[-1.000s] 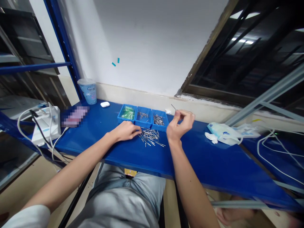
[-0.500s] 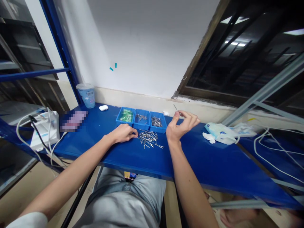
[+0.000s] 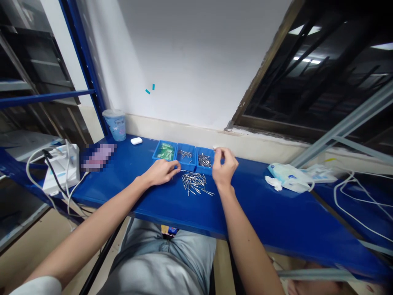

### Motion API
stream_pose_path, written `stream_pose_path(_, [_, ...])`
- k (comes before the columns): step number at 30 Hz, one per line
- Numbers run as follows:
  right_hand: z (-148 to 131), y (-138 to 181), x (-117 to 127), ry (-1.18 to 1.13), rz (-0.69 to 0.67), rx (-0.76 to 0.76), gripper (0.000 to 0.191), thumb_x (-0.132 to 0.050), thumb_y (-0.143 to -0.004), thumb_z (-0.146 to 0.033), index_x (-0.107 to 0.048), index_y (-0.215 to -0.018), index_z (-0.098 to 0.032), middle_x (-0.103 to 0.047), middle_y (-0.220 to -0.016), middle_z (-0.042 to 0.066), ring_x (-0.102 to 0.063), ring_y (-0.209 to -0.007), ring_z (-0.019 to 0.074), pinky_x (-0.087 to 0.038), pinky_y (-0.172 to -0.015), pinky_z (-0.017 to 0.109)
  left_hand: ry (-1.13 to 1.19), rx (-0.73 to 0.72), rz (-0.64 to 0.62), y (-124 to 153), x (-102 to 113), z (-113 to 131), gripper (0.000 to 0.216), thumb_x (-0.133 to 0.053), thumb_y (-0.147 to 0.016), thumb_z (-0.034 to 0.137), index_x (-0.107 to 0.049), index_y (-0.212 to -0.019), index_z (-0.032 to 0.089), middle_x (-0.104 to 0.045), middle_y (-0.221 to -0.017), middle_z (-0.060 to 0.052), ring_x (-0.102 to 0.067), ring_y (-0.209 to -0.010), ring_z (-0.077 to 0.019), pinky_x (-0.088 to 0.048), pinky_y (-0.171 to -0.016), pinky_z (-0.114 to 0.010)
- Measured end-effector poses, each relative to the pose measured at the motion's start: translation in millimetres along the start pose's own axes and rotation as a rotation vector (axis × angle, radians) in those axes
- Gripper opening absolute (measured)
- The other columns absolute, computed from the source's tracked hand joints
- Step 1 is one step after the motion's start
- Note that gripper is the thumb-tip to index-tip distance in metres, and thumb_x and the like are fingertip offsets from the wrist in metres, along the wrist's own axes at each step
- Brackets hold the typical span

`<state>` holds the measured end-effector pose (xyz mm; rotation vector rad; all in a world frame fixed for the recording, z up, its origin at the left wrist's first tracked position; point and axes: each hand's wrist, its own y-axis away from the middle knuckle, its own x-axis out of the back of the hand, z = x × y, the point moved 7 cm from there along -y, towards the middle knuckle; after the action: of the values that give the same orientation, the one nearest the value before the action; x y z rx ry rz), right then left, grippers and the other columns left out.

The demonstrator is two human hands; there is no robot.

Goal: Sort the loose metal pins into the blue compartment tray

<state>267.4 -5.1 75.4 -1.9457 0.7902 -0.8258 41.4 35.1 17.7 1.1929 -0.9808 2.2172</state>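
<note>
A loose pile of thin metal pins (image 3: 194,183) lies on the blue table, in front of a row of three blue bins. My left hand (image 3: 162,171) is at the left edge of the pile with thumb and fingertips pinched together; what is between them is too small to make out. Bent over the right side of the right bin (image 3: 204,169), my right hand (image 3: 224,167) has its fingers curled in a pinch, and their tips hide anything they hold. That bin contains many metal pins (image 3: 204,160). Shorter metal pieces (image 3: 185,154) are in the middle bin (image 3: 186,166).
Green items in clear plastic (image 3: 166,151) fill the left bin. Farther left on the blue table (image 3: 245,205) are a lidded cup (image 3: 115,126), a white case (image 3: 136,141), a blurred pink object (image 3: 100,157) and a power strip (image 3: 61,170). A wipes packet (image 3: 288,177) lies right.
My right hand has turned inward and moved toward the right bin; the pin that stuck up from its fingers no longer shows. My left hand has shifted slightly, still pinched by the pile.
</note>
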Motion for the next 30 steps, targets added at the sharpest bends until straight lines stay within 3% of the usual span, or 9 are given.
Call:
stream_pose_path(3, [-17, 9, -22, -0.099, -0.251, 0.077, 0.03, -0.047, -0.104, -0.033, -0.065, -0.082, -0.022, -0.058, -0.064, 0.001, -0.051, -0.056, 0.0166, -0.041, -0.063, 0.032, 0.014, 0.014, 0.012, 0, 1, 1, 0.022, -0.051, -0.104, 0.031, -0.069, -0.106, 0.02, -0.064, -0.062, 0.002, -0.056, -0.055, -0.0157, -0.034, -0.063, -0.029])
stream_pose_path(6, [-31, 25, -48, -0.144, -0.566, 0.144, 0.021, -0.055, -0.101, -0.033, -0.07, -0.092, -0.023, -0.064, -0.068, 0.0, -0.056, -0.059, 0.0162, -0.042, -0.064, 0.031, 0.017, 0.03, 0.037, 0, 2, 1, 0.022, -0.051, -0.103, 0.031, -0.07, -0.105, 0.02, -0.064, -0.062, 0.002, -0.056, -0.055, -0.0152, -0.034, -0.062, -0.028])
stream_pose_path(9, [-35, 38, -64, -0.14, -0.745, 0.165, 0.014, -0.06, -0.099, -0.032, -0.072, -0.099, -0.023, -0.069, -0.076, 0.001, -0.06, -0.065, 0.017, -0.043, -0.067, 0.03, 0.008, 0.05, 0.066, 0, 3, 0, 0.024, -0.052, -0.103, 0.034, -0.07, -0.106, 0.019, -0.062, -0.062, 0.002, -0.052, -0.053, -0.0149, -0.032, -0.06, -0.028])
stream_pose_path(17, [-30, 48, -75, -0.129, -0.825, 0.155, 0.02, -0.059, -0.103, -0.032, -0.075, -0.095, -0.023, -0.077, -0.085, 0.003, -0.063, -0.068, 0.0184, -0.043, -0.07, 0.031, 0.029, 0.058, 0.077, 0, 4, -2, 0.026, -0.053, -0.104, 0.037, -0.07, -0.109, 0.019, -0.061, -0.062, 0.003, -0.052, -0.054, -0.015, -0.032, -0.061, -0.028])
stream_pose_path(23, [-31, 40, -69, -0.185, -0.728, 0.141, 0.02, -0.056, -0.104, -0.029, -0.074, -0.098, -0.022, -0.079, -0.095, 0.006, -0.068, -0.078, 0.0203, -0.048, -0.077, 0.033, 0.031, 0.093, 0.08, -1, 6, -6, 0.034, -0.047, -0.107, 0.038, -0.072, -0.12, 0.019, -0.067, -0.067, 0.0, -0.06, -0.061, -0.0177, -0.038, -0.066, -0.029])
stream_pose_path(30, [-33, 36, -64, -0.197, -0.685, 0.166, 0.017, -0.057, -0.104, -0.026, -0.073, -0.1, -0.021, -0.078, -0.097, 0.006, -0.07, -0.083, 0.0203, -0.047, -0.078, 0.032, 0.03, 0.057, 0.07, -1, 4, -5, 0.033, -0.047, -0.104, 0.032, -0.077, -0.109, 0.019, -0.07, -0.069, -0.001, -0.059, -0.06, -0.0161, -0.037, -0.065, -0.028])
